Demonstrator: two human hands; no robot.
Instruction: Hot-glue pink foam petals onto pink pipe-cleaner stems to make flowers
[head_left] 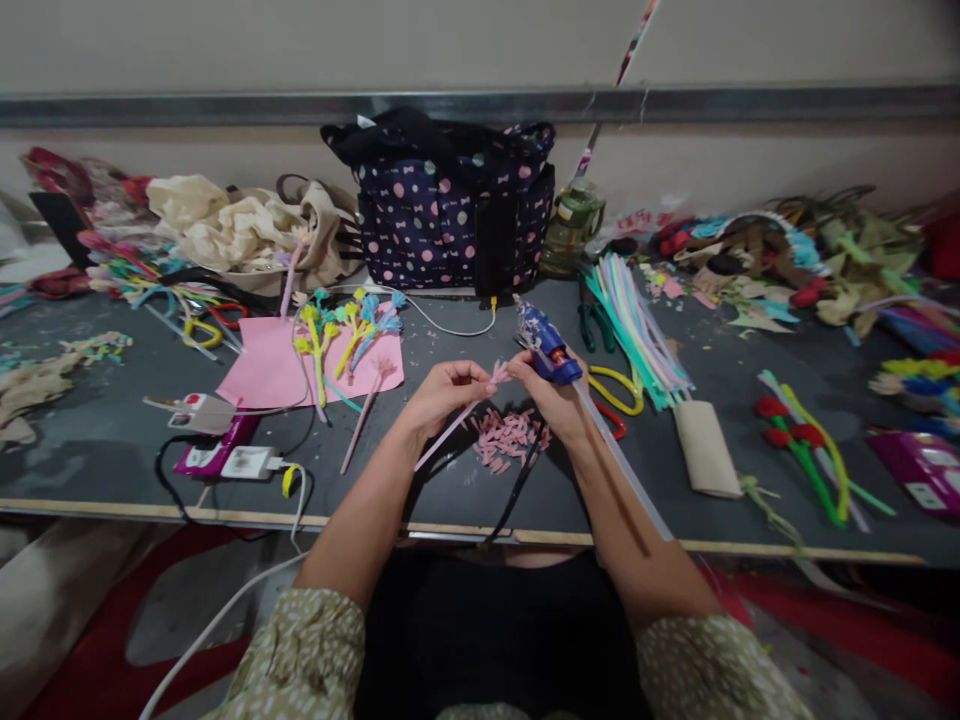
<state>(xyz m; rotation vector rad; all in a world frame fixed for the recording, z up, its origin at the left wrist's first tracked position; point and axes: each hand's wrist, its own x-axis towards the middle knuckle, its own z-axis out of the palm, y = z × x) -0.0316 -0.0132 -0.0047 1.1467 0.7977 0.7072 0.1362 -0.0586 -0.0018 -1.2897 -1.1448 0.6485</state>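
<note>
Head view: left hand pinches a pink stem; right hand holds a blue glue gun.
Stem: slanted, its tufted tip between the two hands, left thumb and fingers closed just below it. Right grip: wrapped on the gun, fingertips beside the tuft; contact cannot be told. Below the hands lies a pile of pink pieces; left of the left grip, a pink sheet; right of the right grip, a bundle of pastel stems; beyond both, a dotted bag.
</note>
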